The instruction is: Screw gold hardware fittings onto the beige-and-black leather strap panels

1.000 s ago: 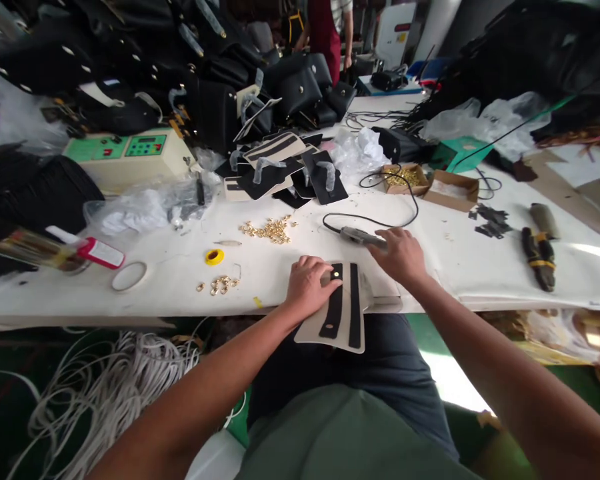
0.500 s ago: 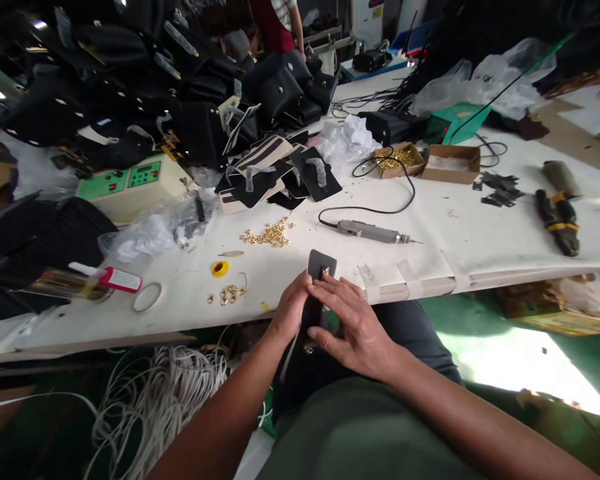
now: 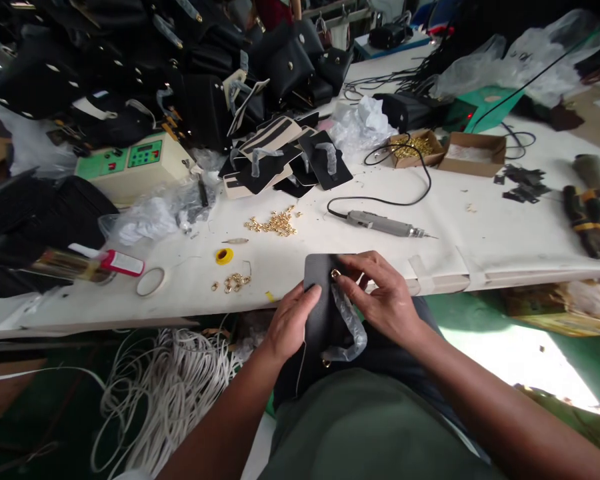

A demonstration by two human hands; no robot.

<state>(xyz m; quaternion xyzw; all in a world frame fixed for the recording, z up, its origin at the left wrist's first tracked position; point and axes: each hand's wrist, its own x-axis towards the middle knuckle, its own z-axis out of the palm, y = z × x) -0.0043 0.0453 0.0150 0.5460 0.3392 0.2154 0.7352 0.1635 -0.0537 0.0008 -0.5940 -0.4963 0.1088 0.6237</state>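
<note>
A black bag panel (image 3: 316, 313) is held over my lap at the table's front edge. My left hand (image 3: 291, 321) grips its left side, thumb flat on the face. A handle wrapped in clear plastic (image 3: 353, 330) curves along the panel's right side. A gold ring (image 3: 335, 273) sits at the handle's upper end, and gold hardware (image 3: 326, 363) shows at its lower end. My right hand (image 3: 380, 290) is closed at the upper ring, thumb and forefinger pinching it. Its other fingers are bent behind the panel's upper right edge and partly hidden.
A grey electric screwdriver (image 3: 387, 224) lies on the white table with its cord. Gold fittings (image 3: 277, 222) form a loose pile, with gold rings (image 3: 237, 283) nearer me. Yellow tape (image 3: 224, 256), stacked panels (image 3: 265, 167), cardboard boxes (image 3: 473, 160) and pliers (image 3: 586, 223) surround the work.
My right hand has lifted off the panel's face and moved to the upper gold ring. The panel is turned more towards me, and the plastic-wrapped handle now shows. The view has shifted slightly.
</note>
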